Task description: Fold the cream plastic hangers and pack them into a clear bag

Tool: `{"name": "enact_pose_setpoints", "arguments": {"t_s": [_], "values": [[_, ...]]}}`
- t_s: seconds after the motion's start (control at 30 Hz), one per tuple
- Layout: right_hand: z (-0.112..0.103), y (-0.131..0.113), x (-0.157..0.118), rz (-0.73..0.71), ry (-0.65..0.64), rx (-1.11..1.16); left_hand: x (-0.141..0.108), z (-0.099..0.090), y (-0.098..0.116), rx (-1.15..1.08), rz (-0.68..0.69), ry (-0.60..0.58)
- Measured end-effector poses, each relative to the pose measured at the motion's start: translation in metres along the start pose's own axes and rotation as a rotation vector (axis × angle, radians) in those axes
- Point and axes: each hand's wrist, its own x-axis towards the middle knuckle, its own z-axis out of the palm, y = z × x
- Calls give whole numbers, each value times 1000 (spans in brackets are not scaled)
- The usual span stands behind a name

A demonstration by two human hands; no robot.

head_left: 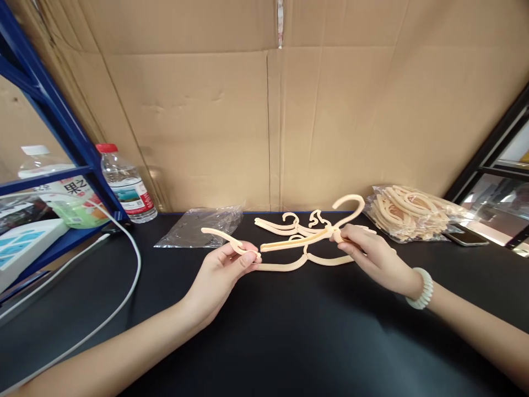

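My left hand [227, 273] pinches a small curved cream plastic piece [221, 235], one end pointing up and left. In my right hand [374, 256] is a cream plastic hanger [295, 241], held near its centre, its hook [351, 199] upward and one arm reaching left. That arm's tip is close to the piece in my left hand; a small gap shows between them. Beneath and behind, another cream hanger [285, 267] lies on the black table [289, 342], partly hidden by my hands. Further back lie more hanger parts [279, 225].
Bagged cream hangers [409, 212] and a phone [467, 237] are at the back right. A clear plastic bag [198, 227] and a red-capped bottle [128, 187] stand back left, by a blue shelf frame [88, 146]. A white cable [134, 264] curves along the left. Cardboard [198, 121] rises behind.
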Motion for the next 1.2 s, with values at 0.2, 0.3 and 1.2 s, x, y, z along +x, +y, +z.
{"name": "enact_pose_setpoints", "arguments": {"t_s": [0.2,0.3,1.2], "values": [[3,-6,-3,-57,10,10,1,-3,2,-157,-43,-110],[4,-8,-4,-85,28,-10,-3,-1,2,-208,-116,-177],[3,-14,-6,-99,99,-70,-4,1,4,-322,-223,-116]]}}
